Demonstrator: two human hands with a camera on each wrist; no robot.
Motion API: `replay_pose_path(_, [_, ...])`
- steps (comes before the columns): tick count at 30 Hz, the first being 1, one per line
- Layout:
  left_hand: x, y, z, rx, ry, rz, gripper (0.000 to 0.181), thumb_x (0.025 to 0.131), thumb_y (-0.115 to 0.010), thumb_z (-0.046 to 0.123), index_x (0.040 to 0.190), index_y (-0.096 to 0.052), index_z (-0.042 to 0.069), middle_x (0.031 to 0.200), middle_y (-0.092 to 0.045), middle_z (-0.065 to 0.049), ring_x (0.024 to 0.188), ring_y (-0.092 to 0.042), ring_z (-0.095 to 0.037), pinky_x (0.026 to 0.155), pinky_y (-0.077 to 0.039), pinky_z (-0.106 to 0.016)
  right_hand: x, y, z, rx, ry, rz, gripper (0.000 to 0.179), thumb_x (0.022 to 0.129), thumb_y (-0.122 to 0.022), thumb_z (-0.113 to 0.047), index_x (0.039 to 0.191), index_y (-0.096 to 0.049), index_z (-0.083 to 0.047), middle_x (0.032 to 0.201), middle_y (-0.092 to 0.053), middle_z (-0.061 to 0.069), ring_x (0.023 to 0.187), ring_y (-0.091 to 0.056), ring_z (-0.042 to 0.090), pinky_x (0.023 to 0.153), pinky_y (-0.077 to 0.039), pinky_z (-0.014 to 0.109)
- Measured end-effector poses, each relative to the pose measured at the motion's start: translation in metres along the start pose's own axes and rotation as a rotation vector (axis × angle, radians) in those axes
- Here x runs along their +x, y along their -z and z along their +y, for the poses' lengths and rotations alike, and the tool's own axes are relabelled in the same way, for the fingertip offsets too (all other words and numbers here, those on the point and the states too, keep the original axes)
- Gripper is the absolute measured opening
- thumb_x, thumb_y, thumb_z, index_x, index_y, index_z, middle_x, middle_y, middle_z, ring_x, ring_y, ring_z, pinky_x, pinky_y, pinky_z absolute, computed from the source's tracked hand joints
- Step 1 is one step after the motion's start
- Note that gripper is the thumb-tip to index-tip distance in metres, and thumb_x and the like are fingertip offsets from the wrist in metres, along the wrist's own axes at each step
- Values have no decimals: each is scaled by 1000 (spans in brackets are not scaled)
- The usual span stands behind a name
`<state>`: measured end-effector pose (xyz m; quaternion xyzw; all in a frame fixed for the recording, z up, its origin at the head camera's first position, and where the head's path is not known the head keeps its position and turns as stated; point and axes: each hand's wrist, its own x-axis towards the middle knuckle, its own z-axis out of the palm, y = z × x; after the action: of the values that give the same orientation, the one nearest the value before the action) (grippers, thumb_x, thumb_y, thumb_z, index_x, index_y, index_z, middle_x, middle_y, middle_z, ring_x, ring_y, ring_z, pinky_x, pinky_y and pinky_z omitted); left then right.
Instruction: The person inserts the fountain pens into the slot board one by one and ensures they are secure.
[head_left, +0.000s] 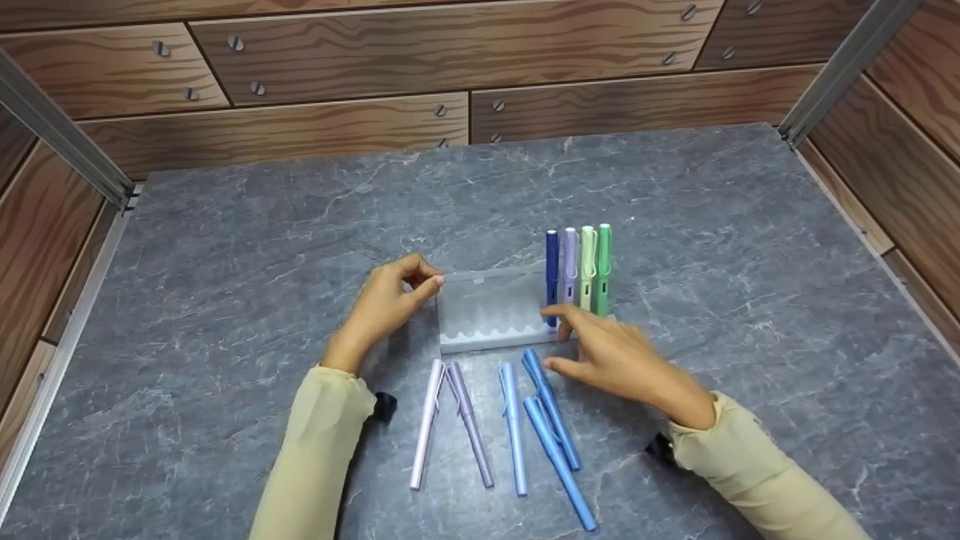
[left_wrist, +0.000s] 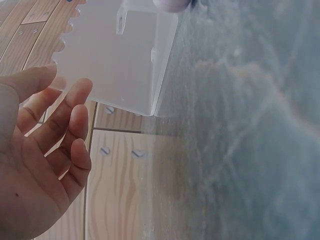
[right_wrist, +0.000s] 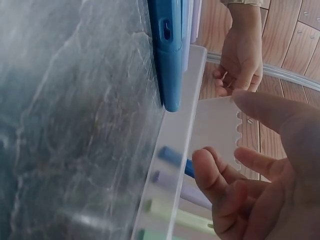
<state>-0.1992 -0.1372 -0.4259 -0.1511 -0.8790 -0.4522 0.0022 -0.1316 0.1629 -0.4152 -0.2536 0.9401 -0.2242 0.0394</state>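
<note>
A translucent pen stand (head_left: 491,304) with a scalloped ledge sits mid-table. My left hand (head_left: 386,300) pinches its far left corner between thumb and index finger; the left wrist view shows that hand (left_wrist: 50,145) at the scalloped edge, other fingers loosely bent. A dark blue pen (head_left: 552,270), a lavender pen (head_left: 570,259), a pale green pen (head_left: 588,259) and a green pen (head_left: 604,259) fill the stand's right side. Beside the dark blue pen's lower end is my right hand (head_left: 611,352), thumb and index finger spread apart. The right wrist view shows nothing within that hand (right_wrist: 265,175).
Nearer me lie a pale lilac pen (head_left: 426,431), a purple pen (head_left: 471,427), a light blue pen (head_left: 514,431) and two blue pens, one (head_left: 555,416) touching the other (head_left: 561,465). Wood-patterned panels (head_left: 450,52) wall the grey marbled table (head_left: 262,247) at the back and sides.
</note>
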Motion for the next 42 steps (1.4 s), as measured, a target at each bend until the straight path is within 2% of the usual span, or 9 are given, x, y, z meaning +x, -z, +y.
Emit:
replay_pose_path(10, [0, 0, 1, 1, 3, 1, 14, 92, -65, 20, 93, -68, 7, 90, -72, -8, 82, -63, -20, 71, -45, -29, -2, -5, -1, -20, 38, -90, 59, 81, -74, -40, 131, -52, -17, 98, -65, -4, 63, -46, -2, 57, -41, 21])
replay_pose_path(15, [0, 0, 1, -3, 6, -1, 14, 92, -65, 20, 93, -68, 7, 89, -72, -8, 81, -62, -20, 72, -45, -29, -2, -8, -2, -52, 40, -113, 57, 81, -75, -40, 129, -54, -18, 91, -62, -5, 63, -45, 0, 57, -40, 22])
replay_pose_path(19, [0, 0, 0, -1, 4, 0, 14, 92, -65, 20, 93, -68, 7, 88, -71, -8, 80, -62, -19, 71, -46, -29, -2, -10, -2, -37, 39, -137, 57, 80, -75, -38, 129, -55, -15, 85, -60, -6, 65, -45, 2, 58, -40, 22])
replay_pose_path(26, [0, -1, -1, -3, 0, 4, 14, 92, -65, 21, 93, -68, 7, 88, -71, -7, 79, -61, -17, 71, -44, -28, 1, -10, -3, -18, 40, -229, 58, 83, -73, -40, 132, -53, -17, 85, -61, -9, 68, -49, 2, 61, -41, 25])
replay_pose_path(35, [0, -1, -1, -8, -7, 9, 13, 92, -65, 20, 92, -68, 7, 87, -72, -7, 79, -62, -18, 71, -44, -29, 3, -11, -4, -22, 63, -272, 58, 83, -74, -34, 133, -52, -15, 81, -60, -9, 68, -50, 3, 63, -43, 27])
replay_pose_path(42, [0, -1, -1, -6, -17, 20, 11, 91, -66, 18, 91, -68, 7, 87, -72, -8, 78, -62, -18, 70, -45, -29, 3, -10, -6, -16, 38, -322, 60, 82, -73, -29, 135, -50, -13, 80, -60, -9, 68, -50, 3, 64, -43, 27])
